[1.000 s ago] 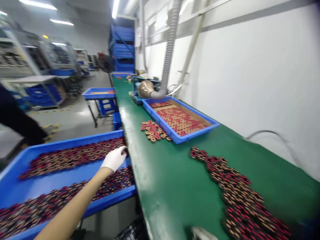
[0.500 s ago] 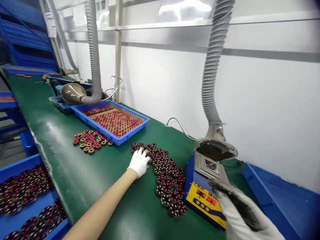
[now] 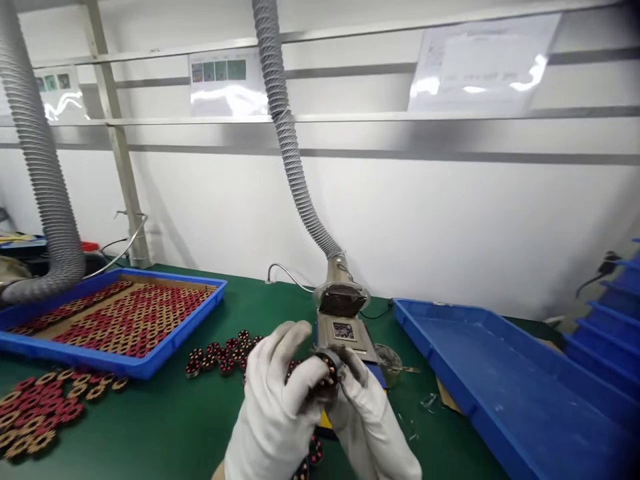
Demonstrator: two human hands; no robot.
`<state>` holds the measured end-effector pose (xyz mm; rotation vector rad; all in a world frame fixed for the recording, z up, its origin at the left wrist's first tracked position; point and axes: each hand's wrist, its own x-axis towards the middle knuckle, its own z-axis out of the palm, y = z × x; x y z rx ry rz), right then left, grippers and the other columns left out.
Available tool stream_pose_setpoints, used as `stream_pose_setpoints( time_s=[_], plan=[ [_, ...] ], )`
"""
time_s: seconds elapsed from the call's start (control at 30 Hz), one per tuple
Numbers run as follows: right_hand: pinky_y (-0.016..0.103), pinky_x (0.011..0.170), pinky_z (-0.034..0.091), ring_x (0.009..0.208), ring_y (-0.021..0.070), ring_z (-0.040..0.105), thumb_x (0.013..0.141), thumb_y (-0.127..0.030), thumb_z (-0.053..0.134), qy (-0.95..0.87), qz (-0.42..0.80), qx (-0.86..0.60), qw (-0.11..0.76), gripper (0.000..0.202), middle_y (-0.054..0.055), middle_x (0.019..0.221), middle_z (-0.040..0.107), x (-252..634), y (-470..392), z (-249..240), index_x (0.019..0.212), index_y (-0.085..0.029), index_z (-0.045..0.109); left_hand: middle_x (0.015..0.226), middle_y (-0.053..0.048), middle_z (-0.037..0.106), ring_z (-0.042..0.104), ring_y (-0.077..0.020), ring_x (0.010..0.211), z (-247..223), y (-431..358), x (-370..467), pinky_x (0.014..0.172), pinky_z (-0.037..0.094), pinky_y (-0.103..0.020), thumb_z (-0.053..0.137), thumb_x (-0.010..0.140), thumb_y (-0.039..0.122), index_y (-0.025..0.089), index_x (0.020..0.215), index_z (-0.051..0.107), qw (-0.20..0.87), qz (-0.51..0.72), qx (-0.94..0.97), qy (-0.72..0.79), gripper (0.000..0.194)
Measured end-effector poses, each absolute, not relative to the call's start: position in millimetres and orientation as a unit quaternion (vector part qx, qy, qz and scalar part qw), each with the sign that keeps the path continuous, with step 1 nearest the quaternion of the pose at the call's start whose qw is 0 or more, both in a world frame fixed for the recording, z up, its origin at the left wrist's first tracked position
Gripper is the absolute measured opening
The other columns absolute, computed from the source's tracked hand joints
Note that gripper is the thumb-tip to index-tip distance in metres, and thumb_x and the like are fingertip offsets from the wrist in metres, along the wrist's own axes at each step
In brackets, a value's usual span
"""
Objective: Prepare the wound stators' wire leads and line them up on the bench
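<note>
My left hand point(image 3: 280, 393), in a white glove, is closed around a round black stator-like part point(image 3: 329, 369) with copper-coloured segments around its ring. Meeting it from the right is my gloved right hand point(image 3: 369, 413), its stained fingertips pinched on the same part; some of those fingers are blurred. Both hands are in front of a heated solder pot point(image 3: 356, 341), covering most of its yellow panel. Similar round black parts point(image 3: 227, 353) lie loose on the green table to the left, partly hidden behind my left hand, and a few show below my hands.
A blue tray point(image 3: 220, 288) at left holds rows of red and tan rings; loose rings point(image 3: 45, 407) lie before it. A large blue tray point(image 3: 480, 387) stands at right, beside stacked blue trays point(image 3: 607, 327). A small cup point(image 3: 389, 360) and a fume hose point(image 3: 295, 167) are near the pot.
My left hand has moved from the loose black parts to meet my right hand, and both now hold one part. The view has swung to the right.
</note>
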<state>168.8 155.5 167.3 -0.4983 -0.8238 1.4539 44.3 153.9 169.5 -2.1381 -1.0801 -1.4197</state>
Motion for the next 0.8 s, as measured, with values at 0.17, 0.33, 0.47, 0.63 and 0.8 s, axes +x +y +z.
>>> stream_pose_setpoints(
  time_s=[0.17, 0.33, 0.47, 0.63, 0.8],
  plan=[
    [0.040, 0.091, 0.044, 0.093, 0.0229, 0.063, 0.059, -0.030, 0.077, -0.365, 0.640, -0.215, 0.641, 0.028, 0.004, 0.093, 0.070, 192.1, 150.8, 173.0, 0.085, -0.025, 0.068, 0.125, -0.006, 0.047, 0.046, -0.0235, 0.112, 169.9, 158.6, 55.7, 0.092, 0.044, -0.037, 0.053, 0.070, 0.014, 0.027, 0.123, 0.036, -0.062, -0.492, -0.788, -0.366, 0.057],
    [0.036, 0.080, 0.049, 0.086, 0.0213, 0.063, 0.063, -0.035, 0.074, -0.423, 0.613, -0.238, 0.624, 0.031, 0.005, 0.093, 0.068, 188.3, 155.4, 172.9, 0.091, -0.025, 0.066, 0.113, -0.005, 0.055, 0.048, -0.0242, 0.106, 172.9, 162.6, 46.2, 0.092, 0.040, -0.039, 0.055, 0.075, 0.018, 0.024, 0.102, 0.051, 0.013, -0.533, -0.780, -0.326, 0.027],
    [0.035, 0.085, 0.045, 0.086, 0.0205, 0.062, 0.057, -0.032, 0.078, -0.421, 0.621, -0.243, 0.615, 0.036, 0.005, 0.091, 0.067, 177.9, 151.6, 176.4, 0.090, -0.023, 0.066, 0.115, -0.006, 0.053, 0.048, -0.0224, 0.105, 174.6, 158.1, 43.8, 0.090, 0.040, -0.037, 0.050, 0.071, 0.012, 0.022, 0.103, 0.049, -0.004, -0.527, -0.786, -0.322, 0.034],
    [0.036, 0.087, 0.043, 0.089, 0.0216, 0.060, 0.060, -0.035, 0.076, -0.421, 0.619, -0.234, 0.621, 0.030, 0.005, 0.089, 0.067, 174.4, 146.4, 177.8, 0.086, -0.023, 0.067, 0.111, -0.004, 0.055, 0.047, -0.0206, 0.104, 174.7, 156.0, 43.0, 0.092, 0.036, -0.037, 0.050, 0.077, 0.015, 0.022, 0.104, 0.050, -0.007, -0.525, -0.797, -0.298, 0.028],
    [0.033, 0.082, 0.046, 0.086, 0.0195, 0.061, 0.064, -0.033, 0.074, -0.434, 0.603, -0.237, 0.625, 0.026, 0.004, 0.090, 0.067, 186.3, 153.2, 168.7, 0.088, -0.027, 0.067, 0.110, 0.000, 0.055, 0.050, -0.0167, 0.100, 174.3, 155.7, 44.1, 0.089, 0.040, -0.029, 0.064, 0.068, 0.010, 0.026, 0.100, 0.050, -0.113, -0.540, -0.784, -0.286, 0.038]
  ],
)
